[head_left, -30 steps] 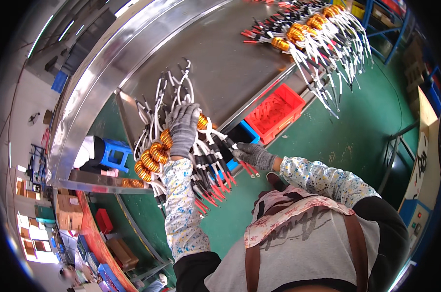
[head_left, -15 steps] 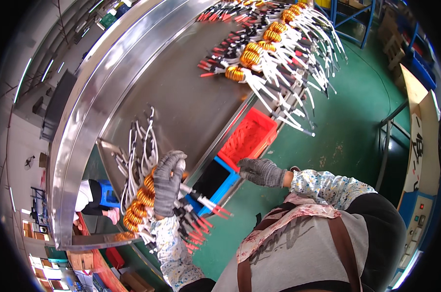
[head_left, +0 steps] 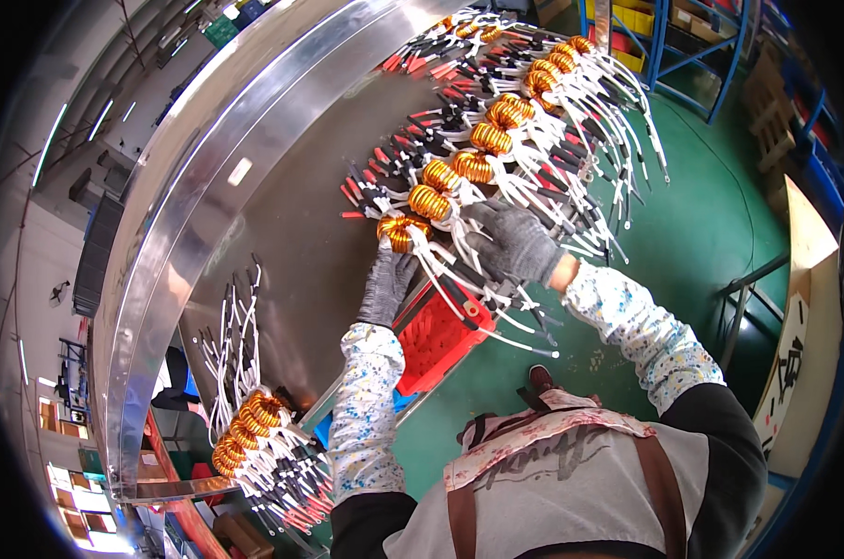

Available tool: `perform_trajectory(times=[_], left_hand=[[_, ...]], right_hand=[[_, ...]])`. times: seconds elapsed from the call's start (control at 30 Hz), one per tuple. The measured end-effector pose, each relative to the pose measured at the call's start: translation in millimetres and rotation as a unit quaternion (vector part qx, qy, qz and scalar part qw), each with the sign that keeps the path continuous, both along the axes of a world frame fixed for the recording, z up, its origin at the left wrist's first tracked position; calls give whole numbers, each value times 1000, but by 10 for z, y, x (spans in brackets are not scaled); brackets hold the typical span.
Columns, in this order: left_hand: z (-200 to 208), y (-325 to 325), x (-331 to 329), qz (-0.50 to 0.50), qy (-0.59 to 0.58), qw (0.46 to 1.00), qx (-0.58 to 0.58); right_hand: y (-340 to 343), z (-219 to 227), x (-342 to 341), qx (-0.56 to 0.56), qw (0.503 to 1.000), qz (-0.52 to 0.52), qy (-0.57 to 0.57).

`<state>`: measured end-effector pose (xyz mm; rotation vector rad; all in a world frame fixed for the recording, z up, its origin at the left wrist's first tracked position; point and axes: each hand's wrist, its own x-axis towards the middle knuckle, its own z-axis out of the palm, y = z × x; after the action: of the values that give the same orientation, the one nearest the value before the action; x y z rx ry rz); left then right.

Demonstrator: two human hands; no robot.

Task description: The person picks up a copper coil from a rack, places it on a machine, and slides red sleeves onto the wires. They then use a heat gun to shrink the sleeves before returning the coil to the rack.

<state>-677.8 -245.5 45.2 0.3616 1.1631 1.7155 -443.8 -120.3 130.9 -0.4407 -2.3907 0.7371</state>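
My left hand [head_left: 387,282], in a grey knit glove, reaches up to the end of a row of copper-wound ring coils. Its fingertips close on the lower edge of the nearest copper coil [head_left: 403,233], which has white and black leads. My right hand [head_left: 515,242], gloved alike, bends over the white leads [head_left: 459,233] beside that coil; its fingertips are partly hidden among them. More copper coils [head_left: 473,168] lie close together up the row, with red-tipped leads on the left and long white leads hanging over the right edge.
Below my hands a red bin [head_left: 440,340] hangs at the edge of the metal table [head_left: 291,224], beside a blue bin [head_left: 405,402]. Another coil pile [head_left: 245,433] lies at the near left end. A raised steel rim [head_left: 189,224] bounds the far side. Blue shelving [head_left: 701,56] stands at upper right.
My left hand has gone from the near-left coil pile to the row's end. My right hand has moved from beside the red bin up to the leads. The view has shifted.
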Motion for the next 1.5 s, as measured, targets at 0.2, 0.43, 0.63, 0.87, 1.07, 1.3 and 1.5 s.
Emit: perform_trajectory(times=[0.2,0.43,0.63,0.87,1.07,1.3,1.5], left_hand=[[-38,198,256,64,-31,997,10],[-276,140,73,26,-30,996,79],[355,-359,284,64,174,982,15],[159,-903,-176,86,498,850,-150],[-101,-792,262,154,518,840,-54],[-66,-745,346,128,543,812,-169],[78,-753,484,142,604,770,-150]], right_hand=[[301,-120,-741,107,982,-55,-145],[180,-24,-1366,114,970,-71,-204],[-34,63,-1270,-36,977,-91,-191],[-540,-332,-1565,-139,985,-40,-95],[-276,-432,-1120,67,976,165,-129],[-101,-190,-775,306,909,173,-225],[-109,-440,-457,317,868,362,-123]])
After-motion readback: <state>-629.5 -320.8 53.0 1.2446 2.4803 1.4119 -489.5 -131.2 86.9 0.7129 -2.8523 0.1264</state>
